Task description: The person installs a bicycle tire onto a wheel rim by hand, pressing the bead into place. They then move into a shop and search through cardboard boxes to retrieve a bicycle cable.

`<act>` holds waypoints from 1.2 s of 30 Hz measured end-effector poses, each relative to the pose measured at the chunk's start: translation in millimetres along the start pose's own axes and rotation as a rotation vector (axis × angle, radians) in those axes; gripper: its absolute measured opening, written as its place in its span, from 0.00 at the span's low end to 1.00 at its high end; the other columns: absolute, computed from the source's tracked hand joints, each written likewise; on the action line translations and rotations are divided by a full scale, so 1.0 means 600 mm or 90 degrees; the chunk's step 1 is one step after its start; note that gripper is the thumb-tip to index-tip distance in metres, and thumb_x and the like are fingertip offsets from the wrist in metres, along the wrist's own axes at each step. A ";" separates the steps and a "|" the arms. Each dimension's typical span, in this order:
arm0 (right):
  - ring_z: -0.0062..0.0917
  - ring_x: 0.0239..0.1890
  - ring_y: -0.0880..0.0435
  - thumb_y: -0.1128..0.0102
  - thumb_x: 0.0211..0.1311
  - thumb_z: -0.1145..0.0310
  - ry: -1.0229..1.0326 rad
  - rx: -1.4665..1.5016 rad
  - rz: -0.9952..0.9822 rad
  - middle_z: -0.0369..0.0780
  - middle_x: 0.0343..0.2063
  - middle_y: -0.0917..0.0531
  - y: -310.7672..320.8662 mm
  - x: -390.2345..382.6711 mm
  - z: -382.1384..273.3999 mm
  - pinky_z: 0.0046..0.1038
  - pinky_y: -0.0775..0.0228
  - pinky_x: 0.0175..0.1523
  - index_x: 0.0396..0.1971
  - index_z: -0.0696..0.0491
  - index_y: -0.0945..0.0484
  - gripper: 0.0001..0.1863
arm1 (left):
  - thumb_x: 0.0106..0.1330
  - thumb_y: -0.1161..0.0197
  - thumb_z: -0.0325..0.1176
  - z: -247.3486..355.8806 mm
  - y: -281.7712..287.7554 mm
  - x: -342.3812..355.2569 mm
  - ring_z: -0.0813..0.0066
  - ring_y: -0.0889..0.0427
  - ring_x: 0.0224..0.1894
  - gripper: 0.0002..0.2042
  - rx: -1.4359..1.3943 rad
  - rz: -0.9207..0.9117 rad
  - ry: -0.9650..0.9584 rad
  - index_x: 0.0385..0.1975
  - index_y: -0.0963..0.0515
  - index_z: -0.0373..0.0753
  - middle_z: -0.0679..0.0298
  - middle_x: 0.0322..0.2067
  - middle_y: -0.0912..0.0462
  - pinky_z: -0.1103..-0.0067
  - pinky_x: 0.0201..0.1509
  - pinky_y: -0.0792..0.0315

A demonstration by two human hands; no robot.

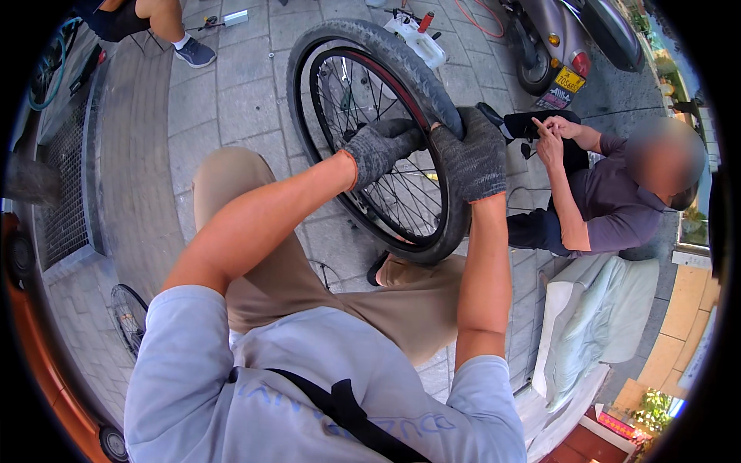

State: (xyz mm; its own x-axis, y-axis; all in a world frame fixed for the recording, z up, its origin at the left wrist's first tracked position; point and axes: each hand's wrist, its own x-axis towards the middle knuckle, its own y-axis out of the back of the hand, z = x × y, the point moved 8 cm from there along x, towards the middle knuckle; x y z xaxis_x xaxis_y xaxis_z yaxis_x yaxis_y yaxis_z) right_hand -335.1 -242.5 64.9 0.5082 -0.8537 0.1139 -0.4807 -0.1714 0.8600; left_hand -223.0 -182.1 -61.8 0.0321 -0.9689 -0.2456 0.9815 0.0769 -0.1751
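Note:
A bicycle wheel stands tilted before me, with a black spoked rim (315,89), a dark red band along part of it, and a black tire (340,35) partly off the rim at the top. My left hand (386,150), in a grey knit glove with orange cuff, is closed at the rim's inner right side, over the spokes; its fingertips are partly hidden. My right hand (471,154), in a matching glove, grips the tire on the right side, close beside my left hand.
A white jug (409,38) with tools lies beyond the wheel. A seated person (598,189) is at my right, near a scooter (544,50) and pale cushion (587,316). Another person's leg (162,23) shows upper left. A metal grate (65,185) and loose wheel (127,324) are left.

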 end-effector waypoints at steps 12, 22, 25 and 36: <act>0.49 0.34 0.15 0.33 0.58 0.64 0.045 -0.009 0.073 0.52 0.28 0.16 0.013 -0.023 -0.005 0.45 0.26 0.42 0.35 0.57 0.19 0.12 | 0.72 0.36 0.40 -0.002 -0.012 0.016 0.73 0.17 0.52 0.19 0.008 -0.038 -0.117 0.57 0.19 0.35 0.55 0.48 0.13 0.76 0.60 0.25; 0.50 0.34 0.15 0.34 0.58 0.65 0.024 0.053 0.053 0.53 0.29 0.16 0.005 0.000 0.015 0.45 0.26 0.41 0.35 0.58 0.19 0.11 | 0.75 0.39 0.37 -0.018 -0.020 0.034 0.74 0.17 0.54 0.19 -0.064 -0.028 -0.095 0.59 0.22 0.31 0.58 0.49 0.13 0.76 0.61 0.25; 0.51 0.35 0.15 0.33 0.57 0.65 0.070 -0.018 0.051 0.53 0.29 0.16 0.011 0.000 0.009 0.46 0.26 0.42 0.35 0.59 0.19 0.12 | 0.74 0.38 0.39 -0.009 -0.021 0.032 0.75 0.18 0.53 0.20 -0.045 -0.024 -0.065 0.59 0.21 0.32 0.59 0.49 0.13 0.76 0.60 0.25; 0.52 0.40 0.15 0.33 0.57 0.63 -0.015 0.062 0.007 0.55 0.32 0.15 0.006 -0.006 0.042 0.47 0.25 0.46 0.37 0.59 0.19 0.15 | 0.73 0.40 0.44 0.010 -0.033 0.003 0.83 0.23 0.33 0.19 -0.008 -0.022 0.034 0.56 0.19 0.40 0.69 0.34 0.17 0.80 0.34 0.26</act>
State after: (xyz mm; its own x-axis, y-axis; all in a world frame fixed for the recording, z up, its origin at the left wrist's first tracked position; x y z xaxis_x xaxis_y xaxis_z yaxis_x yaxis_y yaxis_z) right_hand -356.6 -252.1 55.1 0.4862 -0.8669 0.1098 -0.5533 -0.2081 0.8066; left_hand -241.5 -186.7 -53.3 -0.0120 -0.9568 -0.2903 0.9795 0.0472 -0.1959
